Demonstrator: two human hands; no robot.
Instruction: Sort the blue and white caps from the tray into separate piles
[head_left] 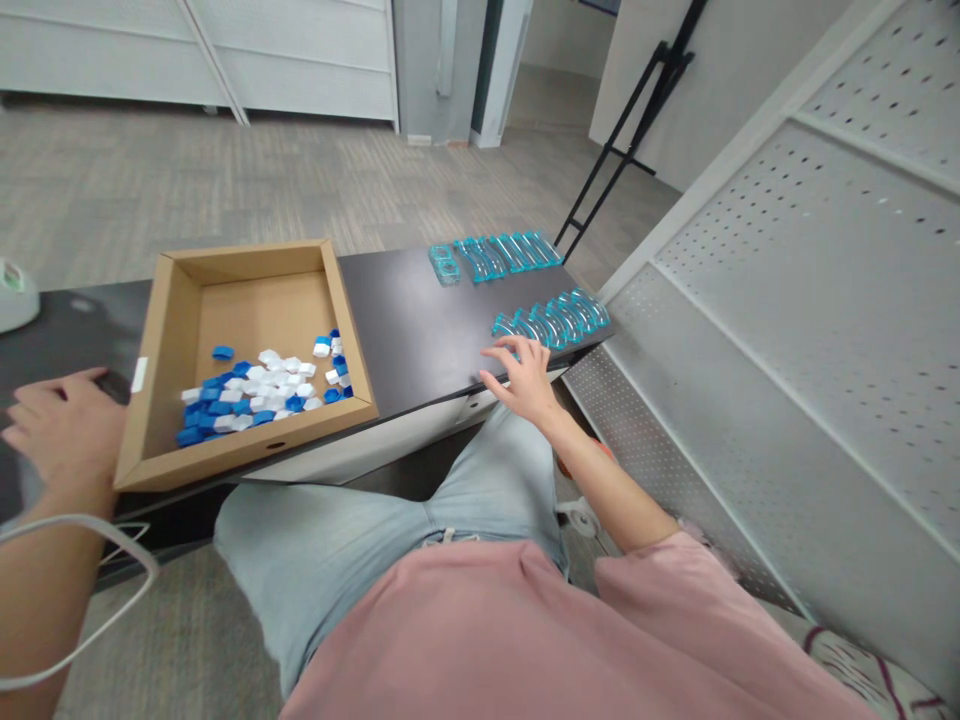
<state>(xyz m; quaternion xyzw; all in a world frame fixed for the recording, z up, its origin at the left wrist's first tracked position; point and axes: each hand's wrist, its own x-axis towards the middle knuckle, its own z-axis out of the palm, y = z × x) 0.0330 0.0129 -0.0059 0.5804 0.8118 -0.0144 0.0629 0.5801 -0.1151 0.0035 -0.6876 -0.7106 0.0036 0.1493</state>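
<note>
My left hand (67,425) rests over the dark table at the left of a cardboard box, its fingers stretched out. A small black object (114,387) shows beside its thumb; I cannot make out what it is. In the box (261,300) lie many white hexagonal pieces (277,382) and blue pieces (214,407), heaped toward the near side. My right hand (525,380) hovers at the table's front edge with fingers apart, close to the near row of clear curved pieces with teal edges (555,318). Nothing shows in its fingers.
A second row of teal-edged clear pieces (517,253) lies at the back right of the black table (412,330), beside a few squarer ones (445,265). A white device (15,297) stands at far left. A perforated panel (750,300) borders the right. A white cable (135,550) crosses my left forearm.
</note>
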